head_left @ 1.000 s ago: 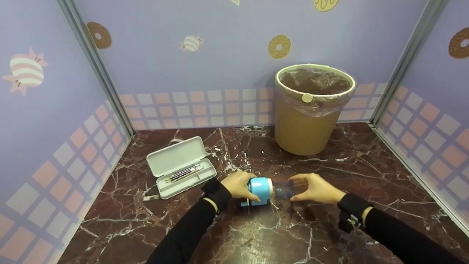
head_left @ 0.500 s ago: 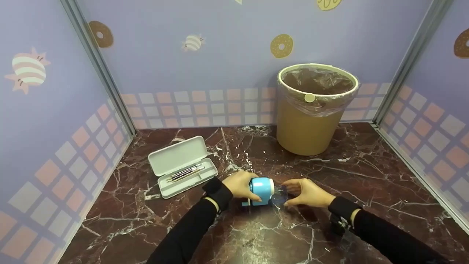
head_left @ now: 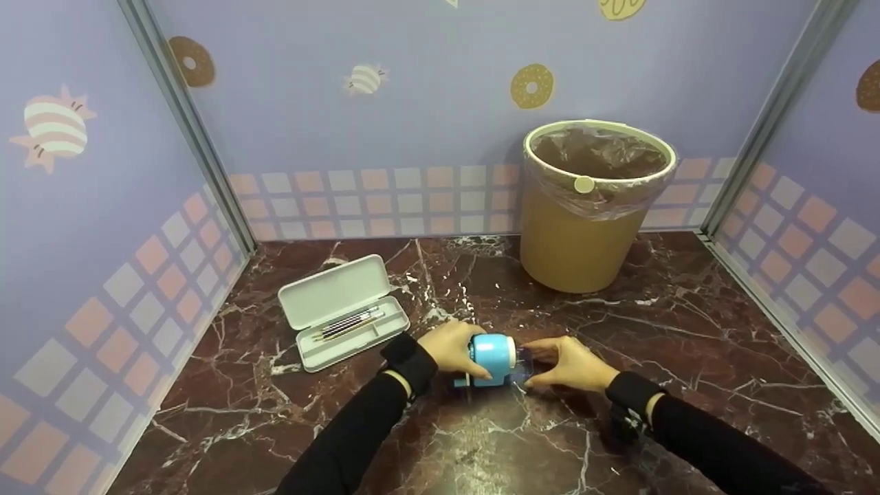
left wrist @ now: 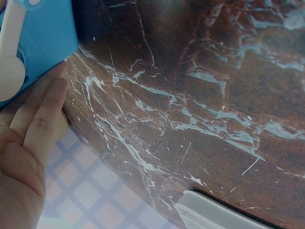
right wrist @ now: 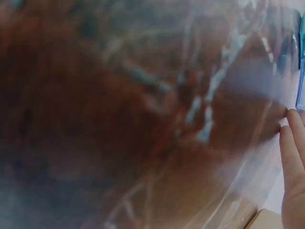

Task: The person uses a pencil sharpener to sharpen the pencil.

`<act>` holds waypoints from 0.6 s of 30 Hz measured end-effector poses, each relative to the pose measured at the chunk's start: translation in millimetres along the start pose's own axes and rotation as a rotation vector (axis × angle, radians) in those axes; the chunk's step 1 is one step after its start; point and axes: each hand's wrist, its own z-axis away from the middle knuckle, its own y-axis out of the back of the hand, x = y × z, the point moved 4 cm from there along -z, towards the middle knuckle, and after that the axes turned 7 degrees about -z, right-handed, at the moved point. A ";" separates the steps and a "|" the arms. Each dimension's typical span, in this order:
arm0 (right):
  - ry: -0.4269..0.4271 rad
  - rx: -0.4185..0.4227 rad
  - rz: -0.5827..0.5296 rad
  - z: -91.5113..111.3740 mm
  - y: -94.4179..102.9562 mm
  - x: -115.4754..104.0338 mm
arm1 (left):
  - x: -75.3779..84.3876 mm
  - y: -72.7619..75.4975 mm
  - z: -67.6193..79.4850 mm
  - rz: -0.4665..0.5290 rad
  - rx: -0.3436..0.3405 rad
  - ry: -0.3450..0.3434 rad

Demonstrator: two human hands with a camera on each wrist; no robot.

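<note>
A blue hand-crank pencil sharpener (head_left: 493,359) lies on its side on the marble table. My left hand (head_left: 450,350) grips its body, with the fingers behind and the thumb in front. In the left wrist view its white crank (left wrist: 10,52) shows beside the fingers (left wrist: 45,112). A clear bluish shavings bin (head_left: 522,366) sits right at the sharpener's white-edged end. Thumb and fingers of my right hand (head_left: 574,364) pinch this bin from the right. Only the bin's edge (right wrist: 301,86) and a few fingertips show in the right wrist view.
An open pale pencil case (head_left: 337,295) with several pencils (head_left: 349,323) lies to the left of the hands. At the back right stands a tan trash bin (head_left: 577,240) with a plastic liner. Patterned partition walls (head_left: 440,124) enclose the table (head_left: 687,330).
My right hand has moved left with the clear bin, bringing it up against the sharpener's end. The left hand has kept its grip on the sharpener in place.
</note>
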 end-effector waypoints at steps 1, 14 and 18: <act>0.002 0.002 0.016 -0.5 -0.5 -0.8 | 0.2 0.1 -0.2 0.000 0.000 0.000; 0.024 -0.018 -0.027 -19.5 -19.8 -10.1 | -1.3 -2.4 -2.2 -0.006 0.001 -0.010; 0.020 -0.021 -0.039 -23.4 -22.6 -11.5 | -2.8 -1.9 -1.4 -0.015 0.005 -0.006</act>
